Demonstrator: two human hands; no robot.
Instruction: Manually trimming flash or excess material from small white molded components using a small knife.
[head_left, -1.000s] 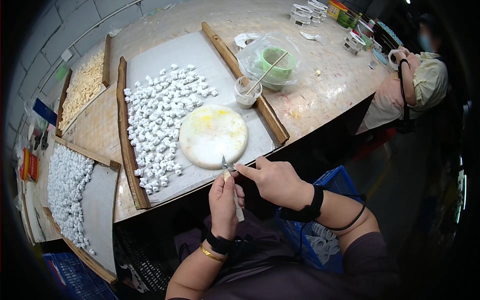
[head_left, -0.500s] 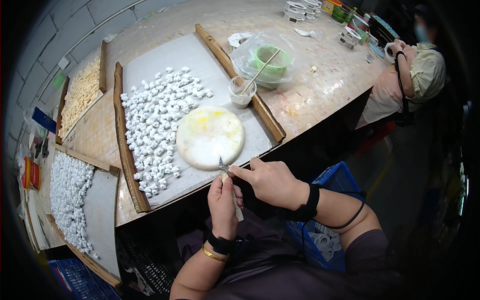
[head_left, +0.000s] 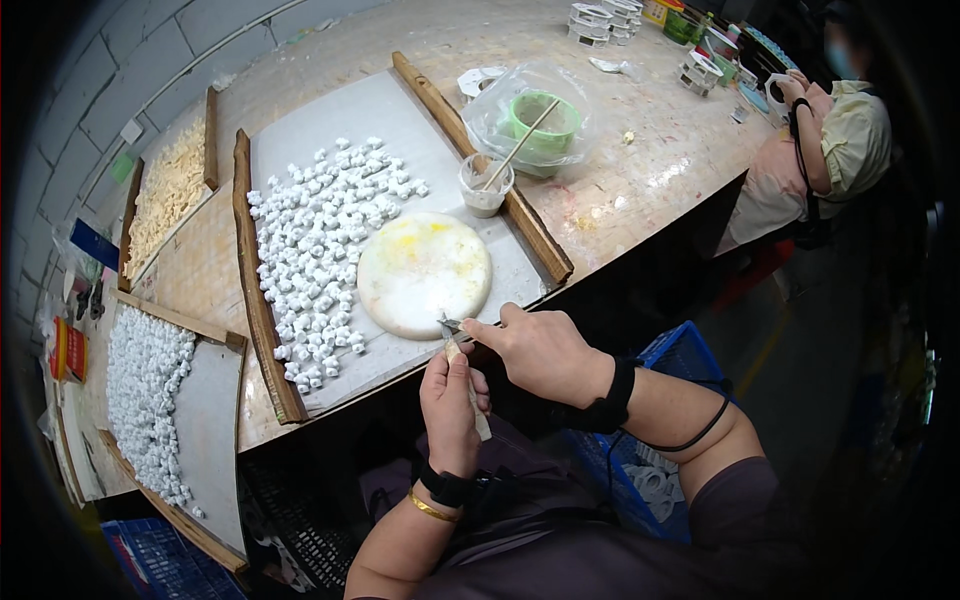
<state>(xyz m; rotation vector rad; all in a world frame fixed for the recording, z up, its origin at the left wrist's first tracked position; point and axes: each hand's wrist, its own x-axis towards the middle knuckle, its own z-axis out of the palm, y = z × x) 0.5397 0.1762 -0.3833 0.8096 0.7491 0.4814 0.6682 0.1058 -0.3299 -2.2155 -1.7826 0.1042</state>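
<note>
My left hand (head_left: 452,400) is closed round the pale handle of a slim hand tool (head_left: 454,350). Its narrow dark metal tip points up, over the near rim of a round white board (head_left: 423,275) smeared with yellow. My right hand (head_left: 545,355) comes in from the right with its fingers curled and the index fingertip close against the tool's tip. A small dark sliver shows at that fingertip; whether it is part of the tool or a separate piece is unclear. Left of the board lie many small white knobbly pieces (head_left: 320,240) on a pale sheet.
Wooden strips (head_left: 262,300) edge the sheet. A small cup (head_left: 486,187) with a stick and a green bowl (head_left: 544,125) in plastic stand beyond. More white pieces (head_left: 150,390) fill a left tray. Blue crates (head_left: 665,480) sit below; a co-worker (head_left: 825,150) sits at right.
The right index fingertip has shifted up toward the tool's tip, and a dark sliver now shows across it. The left hand keeps its grip. The whole view has shifted slightly.
</note>
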